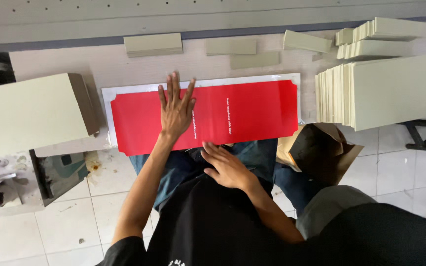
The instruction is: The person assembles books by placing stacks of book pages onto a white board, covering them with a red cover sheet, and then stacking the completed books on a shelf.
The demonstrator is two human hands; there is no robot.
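Observation:
A long red sheet point(252, 113) with notched corners and small white print lies on a white backing board point(105, 98) across the low worktable. My left hand point(175, 106) presses flat on the red sheet, fingers spread, left of its middle. At the sheet's near edge my right hand point(228, 165) rests with relaxed open fingers over my lap, holding nothing.
A pale board stack point(30, 111) sits at the left. Large stacks of greenish-grey boards point(385, 91) stand at the right, smaller strips point(153, 44) along the back. A crumpled brown and black bag point(319, 150) lies by my right knee. White floor tiles point(99, 216) below.

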